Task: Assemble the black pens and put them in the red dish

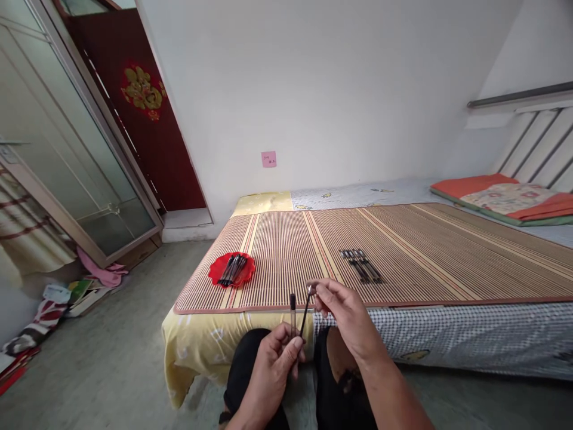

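Note:
My left hand (278, 358), low in front of the bed, is closed around a slim pen barrel (292, 313) that is see-through with a black top end and stands nearly upright. A thin dark pen refill (306, 313) with a shiny tip rises beside it, slightly tilted, its lower end at my left thumb. Fingers of my right hand (344, 310) are pinched at the refill's upper tip. Left of my hands, a red scalloped plate (213, 276) holds several dark pens (233, 270). Several more pens (360, 266) lie side by side on the striped mat (286, 251).
The mat covers a bed with a yellow and checked sheet (430, 334). A folded orange quilt (505, 194) lies at the far right by a white headboard (541, 146). On the left stands a glass door (80, 137), with cloth and papers on the floor.

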The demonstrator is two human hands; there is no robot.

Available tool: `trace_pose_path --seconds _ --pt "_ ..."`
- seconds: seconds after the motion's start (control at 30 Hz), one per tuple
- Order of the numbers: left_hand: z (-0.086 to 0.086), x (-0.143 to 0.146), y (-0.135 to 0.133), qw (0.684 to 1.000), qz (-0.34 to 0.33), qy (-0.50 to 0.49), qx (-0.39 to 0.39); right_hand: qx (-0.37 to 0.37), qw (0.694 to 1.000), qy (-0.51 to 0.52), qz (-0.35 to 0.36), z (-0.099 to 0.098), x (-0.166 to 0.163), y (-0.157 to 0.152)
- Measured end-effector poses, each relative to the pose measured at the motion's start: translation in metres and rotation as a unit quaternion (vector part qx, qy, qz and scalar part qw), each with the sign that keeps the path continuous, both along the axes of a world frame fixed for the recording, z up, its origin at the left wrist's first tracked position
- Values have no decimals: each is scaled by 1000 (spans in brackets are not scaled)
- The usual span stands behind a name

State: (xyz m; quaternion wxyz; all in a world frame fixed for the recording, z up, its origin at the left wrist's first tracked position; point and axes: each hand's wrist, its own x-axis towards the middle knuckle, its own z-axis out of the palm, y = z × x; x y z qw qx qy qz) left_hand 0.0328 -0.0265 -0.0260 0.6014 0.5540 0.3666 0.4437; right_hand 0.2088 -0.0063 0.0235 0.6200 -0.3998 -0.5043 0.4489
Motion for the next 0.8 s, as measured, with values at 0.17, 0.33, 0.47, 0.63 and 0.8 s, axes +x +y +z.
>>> trace_pose_path --seconds 0.17,0.33,0.47,0.63,0.8 --pt "-3 1 -2 1000 0 9 -10 -5 999 36 23 -5 -2 0" --pt "-5 -1 -1 1000 -4 21 -11 -6 999 34 41 -5 3 -5" --pt "-6 -3 -1 999 -10 49 -9 16 998 66 -14 0 18 -10" --pt "-9 -5 -4 996 -9 86 19 86 972 166 -140 16 33 -18" --pt "-12 -5 -4 995 -10 94 27 148 952 173 -206 28 36 -23"
